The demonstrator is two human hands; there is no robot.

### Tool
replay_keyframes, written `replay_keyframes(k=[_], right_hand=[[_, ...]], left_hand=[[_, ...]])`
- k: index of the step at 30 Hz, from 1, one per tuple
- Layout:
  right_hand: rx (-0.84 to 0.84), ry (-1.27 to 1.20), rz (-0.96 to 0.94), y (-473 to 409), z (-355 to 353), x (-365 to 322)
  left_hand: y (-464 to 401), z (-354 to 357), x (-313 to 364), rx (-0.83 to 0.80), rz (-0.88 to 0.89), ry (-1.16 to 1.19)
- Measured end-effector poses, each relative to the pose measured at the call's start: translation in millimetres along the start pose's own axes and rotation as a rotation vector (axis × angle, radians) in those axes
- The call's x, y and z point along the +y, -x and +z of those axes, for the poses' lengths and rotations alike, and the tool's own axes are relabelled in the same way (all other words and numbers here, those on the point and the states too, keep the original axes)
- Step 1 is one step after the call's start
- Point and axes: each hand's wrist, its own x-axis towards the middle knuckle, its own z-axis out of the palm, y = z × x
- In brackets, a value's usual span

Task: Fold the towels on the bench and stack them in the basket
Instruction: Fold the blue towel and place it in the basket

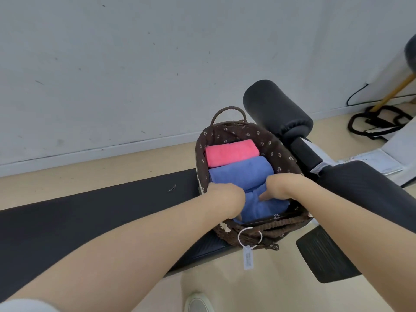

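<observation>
At the right end of the black tabletop [90, 212], a brown basket [269, 140] sits with its near rim overhanging the edge. Three folded towels fill it side by side: a pink towel [231, 153] at the far end, a blue towel [240, 172] in the middle, and a second blue towel [267, 207] nearest. The left hand [225, 194] and right hand [281, 185] both reach into the basket with fingers curled onto the nearest towel, gripping it. Little room remains inside the rim.
</observation>
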Motion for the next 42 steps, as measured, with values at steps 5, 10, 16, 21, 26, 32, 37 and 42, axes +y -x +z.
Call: replay_keyframes(k=[5,10,16,21,26,32,37,42], right_hand=[[0.152,-0.123,0.071,-12,8,6],[0.453,0.072,0.004,6,7,8],[0.302,0.304,-0.342,7,1,20],[0.174,0.374,-0.281,-12,16,20],[0.24,0.401,-0.248,-17,22,19],[0.225,0.334,-0.241,3,4,17],[0.454,0.315,-0.3,43,-22,-10],[0.653,0.093,-0.717,111,-15,-106]], left_hand=[[-1,10,-10,0.352,-0.044,0.0],[-1,6,-11,0.385,0.077,-0.105],[-5,12,-18,0.408,-0.049,-0.106],[-18,6,-19,0.149,-0.076,-0.197],[-42,16,-12,0.095,-0.238,-0.133],[-4,7,-13,0.319,-0.075,-0.085],[83,17,-45,0.633,0.033,0.379],[168,67,-99,0.586,-0.155,0.526]])
